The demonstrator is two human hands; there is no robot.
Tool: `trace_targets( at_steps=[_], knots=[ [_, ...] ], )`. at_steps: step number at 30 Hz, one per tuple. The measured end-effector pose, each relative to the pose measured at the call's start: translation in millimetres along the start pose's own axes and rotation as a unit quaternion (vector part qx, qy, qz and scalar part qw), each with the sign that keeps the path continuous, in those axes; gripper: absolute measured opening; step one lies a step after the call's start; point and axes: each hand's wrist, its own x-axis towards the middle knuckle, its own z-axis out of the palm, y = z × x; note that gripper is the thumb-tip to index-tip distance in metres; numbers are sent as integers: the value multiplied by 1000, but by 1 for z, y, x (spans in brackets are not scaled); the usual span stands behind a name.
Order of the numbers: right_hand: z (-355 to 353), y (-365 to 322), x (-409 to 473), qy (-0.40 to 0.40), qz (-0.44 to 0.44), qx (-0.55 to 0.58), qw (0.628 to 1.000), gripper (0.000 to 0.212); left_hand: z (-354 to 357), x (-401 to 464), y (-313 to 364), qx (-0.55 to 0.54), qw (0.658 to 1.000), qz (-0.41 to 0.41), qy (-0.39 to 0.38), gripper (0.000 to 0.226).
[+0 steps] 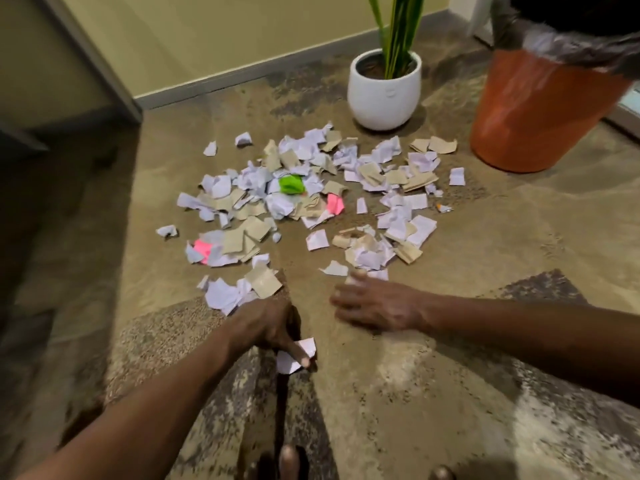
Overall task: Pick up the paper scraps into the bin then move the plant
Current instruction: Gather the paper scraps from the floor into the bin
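White scrap [297,355] under left hand [268,323]

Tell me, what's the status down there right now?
Left hand pinches one white scrap; right hand open on carpet. Paper scraps mostly unpicked. Orange bin and plant beyond pile; nothing blocking.

Your near carpet [398,393] lies bare, so a hand can pass there freely. Ahead, the paper scraps [304,202] spread across the middle. Far right, the orange bin [540,109] and white plant pot [384,88] stand close together, with only a narrow gap between them.
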Motion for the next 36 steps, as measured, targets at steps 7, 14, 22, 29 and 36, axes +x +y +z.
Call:
trace_targets(
  at_steps=[7,14,22,29,36],
  knots=[
    [-21,36,1,-7,139,41,989,83,23,8,-11,-19,991,91,92,34],
    [3,30,-8,75,170,-28,982,50,18,21,-18,-120,888,-47,441,25],
    [17,85,-49,221,542,205,785,81,42,50,-36,-325,782,-315,430,65],
    [39,124,-60,225,616,348,670,100,14,90,-13,-345,801,-126,473,72],
    [3,124,-25,90,462,374,799,125,-16,123,33,-265,894,65,356,137]
  ],
)
